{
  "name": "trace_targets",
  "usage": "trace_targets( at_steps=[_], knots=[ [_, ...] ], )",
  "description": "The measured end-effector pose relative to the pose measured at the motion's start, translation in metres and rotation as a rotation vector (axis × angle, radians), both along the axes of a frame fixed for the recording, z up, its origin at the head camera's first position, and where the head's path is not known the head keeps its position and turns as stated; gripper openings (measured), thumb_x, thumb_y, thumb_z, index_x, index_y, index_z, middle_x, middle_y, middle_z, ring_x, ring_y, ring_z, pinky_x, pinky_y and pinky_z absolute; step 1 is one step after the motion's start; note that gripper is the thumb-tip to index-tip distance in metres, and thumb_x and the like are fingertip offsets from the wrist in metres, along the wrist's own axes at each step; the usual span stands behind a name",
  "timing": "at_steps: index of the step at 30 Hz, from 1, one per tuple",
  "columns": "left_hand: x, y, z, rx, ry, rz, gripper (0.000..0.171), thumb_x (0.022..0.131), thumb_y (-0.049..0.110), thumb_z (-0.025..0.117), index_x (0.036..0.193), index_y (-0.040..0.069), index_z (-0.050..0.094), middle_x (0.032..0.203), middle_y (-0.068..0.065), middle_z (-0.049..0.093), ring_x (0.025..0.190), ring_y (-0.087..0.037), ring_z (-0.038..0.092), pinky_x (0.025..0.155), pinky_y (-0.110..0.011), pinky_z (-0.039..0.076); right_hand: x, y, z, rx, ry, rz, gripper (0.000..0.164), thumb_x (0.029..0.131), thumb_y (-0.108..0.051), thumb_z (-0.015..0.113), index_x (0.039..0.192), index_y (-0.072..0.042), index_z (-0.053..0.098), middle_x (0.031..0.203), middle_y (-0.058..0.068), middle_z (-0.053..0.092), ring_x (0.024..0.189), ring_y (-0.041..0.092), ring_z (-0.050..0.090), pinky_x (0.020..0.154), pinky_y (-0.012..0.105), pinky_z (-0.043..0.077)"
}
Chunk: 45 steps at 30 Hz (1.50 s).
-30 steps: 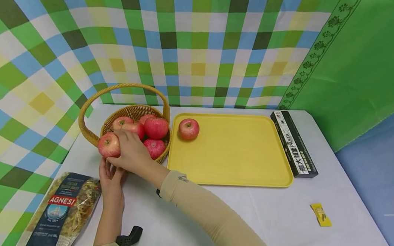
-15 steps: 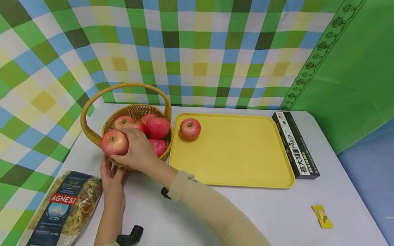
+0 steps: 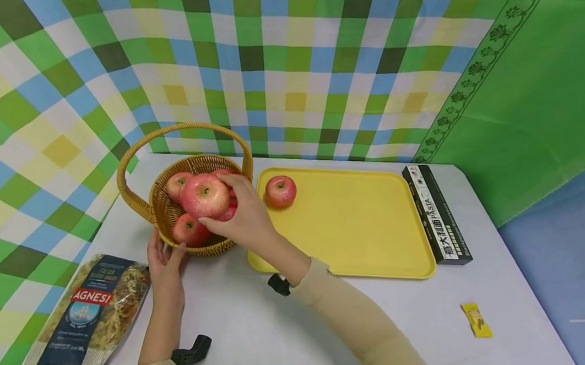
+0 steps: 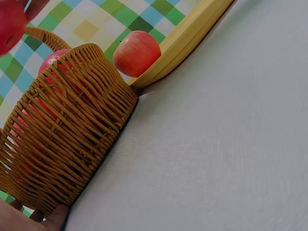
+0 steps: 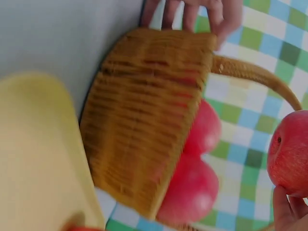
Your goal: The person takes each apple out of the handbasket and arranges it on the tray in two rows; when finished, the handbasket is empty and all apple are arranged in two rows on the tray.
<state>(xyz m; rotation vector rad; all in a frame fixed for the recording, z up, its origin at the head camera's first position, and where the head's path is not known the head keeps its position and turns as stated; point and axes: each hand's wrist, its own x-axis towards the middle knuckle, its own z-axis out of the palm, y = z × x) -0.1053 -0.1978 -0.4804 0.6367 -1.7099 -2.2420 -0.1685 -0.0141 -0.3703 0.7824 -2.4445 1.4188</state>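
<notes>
My right hand (image 3: 246,213) grips a red apple (image 3: 205,195) between thumb and fingers, above the wicker basket (image 3: 164,209). The right wrist view shows this held apple (image 5: 291,154) at the right edge, apart from the basket. Several other apples lie in the basket, partly hidden by the hand; one apple (image 3: 190,230) sits near its front rim. My left hand (image 3: 165,267) touches the outside of the basket's near left wall, its fingers fairly straight; its fingertips show low in the left wrist view. A single apple (image 3: 280,191) sits in the yellow tray (image 3: 350,224).
The basket's tall handle (image 3: 186,126) arches over its back. At the front left lies a bag of pasta (image 3: 84,309). A black pasta box (image 3: 437,214) lies along the tray's right side. A small yellow packet (image 3: 476,319) is at the right. Checked cloth hangs behind.
My right hand has lifted the apple from the basket's left front and carried it rightward over the basket. Another apple at the front now shows. The left hand stays on the basket.
</notes>
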Motion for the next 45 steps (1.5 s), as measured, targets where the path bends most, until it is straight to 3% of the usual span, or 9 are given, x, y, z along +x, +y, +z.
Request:
trace_targets(
  at_steps=[7, 11, 16, 24, 31, 39, 45],
  knots=[
    [-0.001, 0.001, 0.0, 0.025, -0.001, -0.008, 0.075, 0.094, 0.019, 0.064, 0.151, 0.041, 0.02, 0.159, 0.01, 0.014, 0.145, -0.017, 0.017, 0.11, -0.036, 0.033, -0.003, 0.045, 0.007, -0.16, -0.003, -0.04, 0.074, 0.073, -0.024, 0.085, 0.135, -0.012, 0.046, 0.127, -0.001, 0.05, 0.108, 0.012, 0.05, 0.086, 0.028, 0.053],
    [-0.002, 0.001, 0.0, 0.034, 0.006, -0.007, 0.074, 0.095, 0.017, 0.062, 0.151, 0.04, 0.02, 0.159, 0.009, 0.013, 0.144, -0.017, 0.017, 0.11, -0.037, 0.033, -0.009, 0.069, 0.006, -0.218, -0.003, -0.106, 0.074, 0.072, -0.021, 0.086, 0.133, -0.011, 0.047, 0.127, 0.001, 0.05, 0.108, 0.015, 0.05, 0.085, 0.031, 0.054],
    [-0.002, 0.002, 0.0, 0.037, 0.006, -0.012, 0.074, 0.095, 0.018, 0.063, 0.151, 0.041, 0.02, 0.159, 0.009, 0.013, 0.145, -0.017, 0.016, 0.111, -0.037, 0.032, -0.021, 0.099, -0.003, -0.216, -0.005, -0.21, 0.074, 0.073, -0.02, 0.086, 0.134, -0.005, 0.046, 0.126, 0.005, 0.051, 0.11, 0.017, 0.05, 0.088, 0.034, 0.052],
    [-0.002, 0.003, -0.001, 0.046, 0.018, -0.014, 0.074, 0.095, 0.016, 0.063, 0.151, 0.04, 0.021, 0.158, 0.009, 0.015, 0.144, -0.017, 0.018, 0.11, -0.037, 0.033, -0.043, 0.145, -0.029, -0.253, -0.139, -0.355, 0.075, 0.074, -0.026, 0.085, 0.136, -0.006, 0.045, 0.129, 0.007, 0.049, 0.11, 0.023, 0.05, 0.091, 0.04, 0.052],
    [-0.002, 0.003, -0.002, 0.036, 0.016, -0.02, 0.075, 0.095, 0.018, 0.062, 0.151, 0.04, 0.018, 0.159, 0.009, 0.012, 0.145, -0.017, 0.016, 0.11, -0.037, 0.033, -0.056, 0.169, -0.059, -0.199, -0.245, -0.463, 0.075, 0.074, -0.026, 0.085, 0.135, -0.005, 0.045, 0.129, 0.009, 0.049, 0.109, 0.026, 0.048, 0.091, 0.045, 0.05],
    [-0.001, 0.003, -0.002, 0.061, 0.022, -0.008, 0.075, 0.095, 0.016, 0.062, 0.151, 0.04, 0.02, 0.159, 0.008, 0.014, 0.144, -0.016, 0.017, 0.11, -0.036, 0.033, -0.065, 0.179, -0.079, -0.145, -0.367, -0.501, 0.075, 0.076, -0.026, 0.083, 0.135, -0.002, 0.044, 0.128, 0.013, 0.048, 0.108, 0.028, 0.047, 0.086, 0.041, 0.052],
    [0.001, 0.001, 0.0, 0.053, 0.007, -0.005, 0.074, 0.094, 0.019, 0.064, 0.15, 0.042, 0.021, 0.159, 0.009, 0.014, 0.144, -0.016, 0.017, 0.11, -0.036, 0.033, -0.072, 0.179, -0.088, -0.085, -0.42, -0.503, 0.075, 0.077, -0.025, 0.082, 0.135, 0.0, 0.043, 0.129, 0.016, 0.048, 0.11, 0.031, 0.05, 0.092, 0.043, 0.05]
  ],
)
